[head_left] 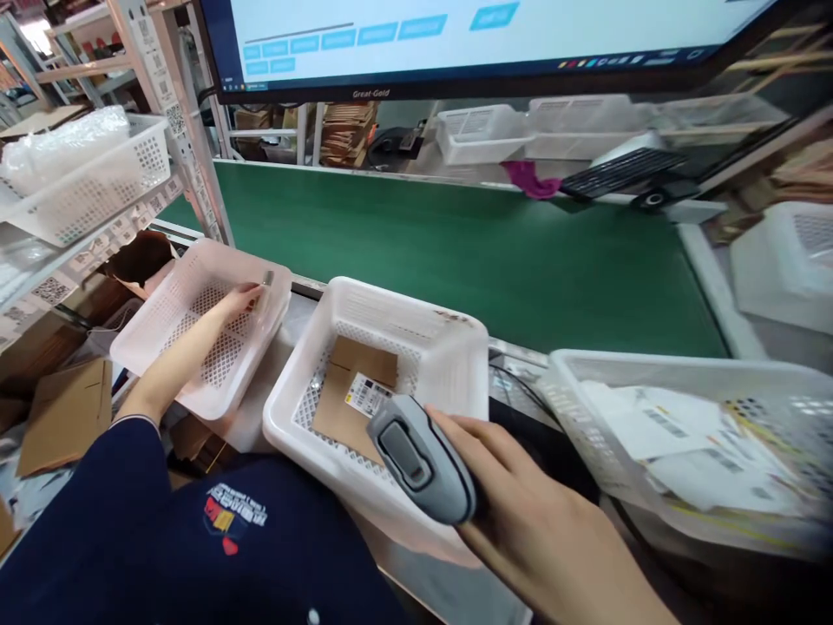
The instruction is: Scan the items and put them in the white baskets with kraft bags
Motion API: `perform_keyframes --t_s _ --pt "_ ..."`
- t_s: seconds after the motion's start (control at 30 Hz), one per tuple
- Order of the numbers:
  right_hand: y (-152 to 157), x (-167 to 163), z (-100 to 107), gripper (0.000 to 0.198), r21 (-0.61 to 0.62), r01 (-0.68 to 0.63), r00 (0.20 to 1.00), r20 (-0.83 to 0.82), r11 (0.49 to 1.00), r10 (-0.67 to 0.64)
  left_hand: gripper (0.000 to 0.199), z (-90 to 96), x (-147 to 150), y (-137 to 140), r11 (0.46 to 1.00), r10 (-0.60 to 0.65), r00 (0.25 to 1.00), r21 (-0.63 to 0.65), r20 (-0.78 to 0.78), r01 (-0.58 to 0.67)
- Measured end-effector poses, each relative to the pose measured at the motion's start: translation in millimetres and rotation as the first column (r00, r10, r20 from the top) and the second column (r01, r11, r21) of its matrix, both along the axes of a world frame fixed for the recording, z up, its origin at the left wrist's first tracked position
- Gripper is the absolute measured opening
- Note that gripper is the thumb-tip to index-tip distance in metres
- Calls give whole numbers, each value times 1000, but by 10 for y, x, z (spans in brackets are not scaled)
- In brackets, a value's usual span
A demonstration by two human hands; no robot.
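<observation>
In my right hand [514,486] is a grey handheld barcode scanner [420,460], gripped from the right with its head over the middle white basket [455,347]. Inside that basket lies a flat brown cardboard piece [344,382] bearing a white barcode label [368,395]. My left arm reaches into the left white basket [153,321]. There my left hand [242,299] has its fingers closed round a small slim object [265,288] with a greyish top, near the far right wall. What exactly this object is cannot be made out.
A green conveyor belt [455,247] runs behind the baskets, beneath a large monitor [468,52]. On the right stands a basket [579,382] of white labelled papers [690,434]. Shelving [186,130] and folded cardboard [65,417] are at left. A keyboard [621,169] rests beyond the belt.
</observation>
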State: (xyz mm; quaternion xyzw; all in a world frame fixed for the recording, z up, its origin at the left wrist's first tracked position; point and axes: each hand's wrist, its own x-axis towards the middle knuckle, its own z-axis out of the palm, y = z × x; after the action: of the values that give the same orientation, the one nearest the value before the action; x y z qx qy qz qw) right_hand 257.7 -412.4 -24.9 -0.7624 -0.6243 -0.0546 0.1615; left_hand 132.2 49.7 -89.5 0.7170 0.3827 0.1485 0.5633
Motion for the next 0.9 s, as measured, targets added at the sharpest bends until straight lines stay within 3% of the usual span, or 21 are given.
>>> perform_keyframes --t_s 0.13,0.23,0.3,0.53,0.7,0.8,0.9 --pt "273 8 31 76 97 32 999 -10 995 -31 30 424 250 -352 975 -47 981 -206 188 86" --pt "426 2 94 74 162 21 1000 2 987 -21 23 606 410 -774 878 -70 945 -431 320 211" --pt "471 -15 154 71 140 0 1000 2 990 -1 20 652 490 -1052 818 -103 927 -500 360 284" --pt "228 -92 200 71 31 62 996 -69 998 -60 13 599 706 -1606 764 -170 934 -557 314 326" --pt "-213 -80 184 80 11 149 950 -278 989 -140 12 548 568 -1856 734 -177 951 -610 254 300" --pt "-457 38 220 77 69 266 890 -402 962 -217 19 414 529 -1916 738 -122 980 -647 154 194" --pt "-598 128 248 61 215 343 859 -465 915 -213 27 371 628 -2017 718 -23 992 -688 128 105"
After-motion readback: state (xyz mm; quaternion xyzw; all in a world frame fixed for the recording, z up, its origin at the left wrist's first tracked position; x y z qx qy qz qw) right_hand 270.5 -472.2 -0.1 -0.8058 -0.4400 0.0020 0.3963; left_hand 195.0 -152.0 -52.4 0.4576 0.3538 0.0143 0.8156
